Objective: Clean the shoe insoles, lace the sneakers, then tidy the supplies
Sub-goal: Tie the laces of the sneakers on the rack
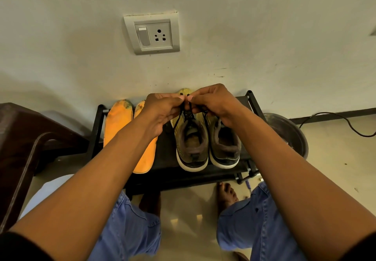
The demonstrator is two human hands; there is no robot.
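Two olive sneakers with white soles stand side by side on a low black rack [162,159], heels toward me: the left sneaker [191,144] and the right sneaker [224,147]. Above the left sneaker's tongue, my left hand [162,112] and my right hand [213,104] meet, each pinching the black lace [184,111] between thumb and fingers. Two orange insoles [117,122] lie on the rack's left part; my left forearm covers part of the nearer one [145,159]. The sneakers' toes are hidden behind my hands.
A dark round basin [289,132] sits on the floor right of the rack. A brown plastic chair [24,138] stands at the left. A black cable [345,122] runs along the floor by the wall. A switch socket [152,34] is on the wall above.
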